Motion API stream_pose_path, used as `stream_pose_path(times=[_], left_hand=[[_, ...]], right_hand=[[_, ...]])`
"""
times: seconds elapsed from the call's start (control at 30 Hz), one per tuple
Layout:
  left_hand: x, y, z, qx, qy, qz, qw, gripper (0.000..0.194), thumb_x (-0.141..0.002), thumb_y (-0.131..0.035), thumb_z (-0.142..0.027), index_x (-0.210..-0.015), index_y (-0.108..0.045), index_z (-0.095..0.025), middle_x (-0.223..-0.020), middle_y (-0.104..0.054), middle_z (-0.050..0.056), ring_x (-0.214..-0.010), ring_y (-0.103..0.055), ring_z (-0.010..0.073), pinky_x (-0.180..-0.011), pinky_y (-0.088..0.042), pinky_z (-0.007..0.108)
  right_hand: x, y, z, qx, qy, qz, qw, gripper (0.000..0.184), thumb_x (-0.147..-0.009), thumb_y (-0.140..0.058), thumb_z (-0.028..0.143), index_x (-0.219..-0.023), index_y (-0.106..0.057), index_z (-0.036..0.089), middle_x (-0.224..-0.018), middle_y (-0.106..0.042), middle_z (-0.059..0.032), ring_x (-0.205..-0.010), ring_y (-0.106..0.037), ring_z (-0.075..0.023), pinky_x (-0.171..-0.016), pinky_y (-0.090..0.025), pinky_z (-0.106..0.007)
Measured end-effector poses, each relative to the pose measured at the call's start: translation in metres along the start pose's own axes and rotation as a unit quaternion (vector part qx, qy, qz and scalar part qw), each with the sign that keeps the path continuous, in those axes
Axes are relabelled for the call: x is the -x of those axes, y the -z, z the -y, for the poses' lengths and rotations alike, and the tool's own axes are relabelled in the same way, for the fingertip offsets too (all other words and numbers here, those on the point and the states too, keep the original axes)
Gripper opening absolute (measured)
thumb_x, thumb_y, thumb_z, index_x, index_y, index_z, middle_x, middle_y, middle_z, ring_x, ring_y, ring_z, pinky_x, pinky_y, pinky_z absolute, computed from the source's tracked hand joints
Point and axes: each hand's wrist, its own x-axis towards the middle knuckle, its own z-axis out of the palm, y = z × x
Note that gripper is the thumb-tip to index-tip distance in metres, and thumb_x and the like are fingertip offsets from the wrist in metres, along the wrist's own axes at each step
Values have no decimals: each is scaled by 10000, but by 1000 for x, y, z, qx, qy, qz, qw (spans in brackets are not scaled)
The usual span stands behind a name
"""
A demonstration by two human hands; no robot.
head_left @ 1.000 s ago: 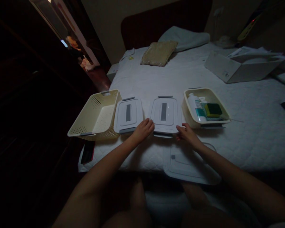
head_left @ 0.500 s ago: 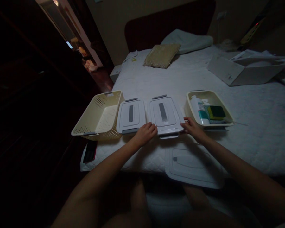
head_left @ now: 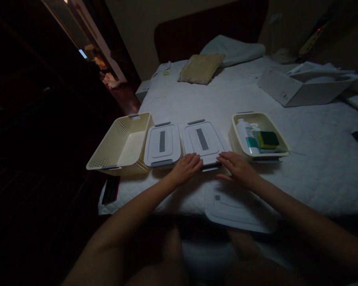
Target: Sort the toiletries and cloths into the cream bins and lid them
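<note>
Both my hands rest on the near edge of a lidded storage box (head_left: 213,145) with a pale lid and grey clips, in the middle of the bed. My left hand (head_left: 186,167) lies on its near left corner, fingers stretched forward on the lid. At the near right corner is my right hand (head_left: 237,167), its fingers spread and the thumb apart. The near clip between the hands sticks outward. A second lidded box (head_left: 163,145) stands just left of it, its near clip folded down. On the bed's edge below my right hand lies a loose lid (head_left: 238,208).
A perforated cream basket (head_left: 103,159) stands at the left, a dark phone-like object (head_left: 111,190) before it. To the right, an open cream box (head_left: 235,137) holds a white bottle (head_left: 248,137) and a sponge (head_left: 267,140). Farther back are a cushion (head_left: 200,68) and a paper-filled carton (head_left: 282,87).
My right hand has moved left from the lid's right side onto its near right corner, fingers opening. My left hand has shifted slightly right and flattened onto the lid.
</note>
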Motion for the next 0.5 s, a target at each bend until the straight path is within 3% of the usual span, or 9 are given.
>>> stream_pose_path(times=[0.07,0.23,0.5], left_hand=[[-2,0,-4,10,-16,5,1000,314,-898,-393,-191,-1196,-469,-125,-1188,-551,135,-1145,-476,223,-947,-408,376],[-9,0,-11,20,-24,37,999,248,-909,-374,-204,-1116,-487,-125,-1072,-568,120,-1013,-516,192,-877,-428,349],[-15,-2,-6,42,-42,21,998,220,-894,-387,-240,-1002,-531,-113,-986,-567,111,-933,-503,198,-837,-431,341]], right_hand=[[0,-6,2,12,27,19,999,488,-808,-572,407,-1205,-515,128,-1163,-554,-195,-1108,-502,-294,-918,-426,-483],[-2,-18,4,25,-9,32,999,304,-831,-507,227,-1110,-587,139,-1020,-610,-158,-973,-553,-270,-829,-458,-427],[-13,-9,2,59,-4,85,995,205,-796,-524,165,-989,-588,141,-958,-585,-142,-867,-517,-243,-741,-426,-357]])
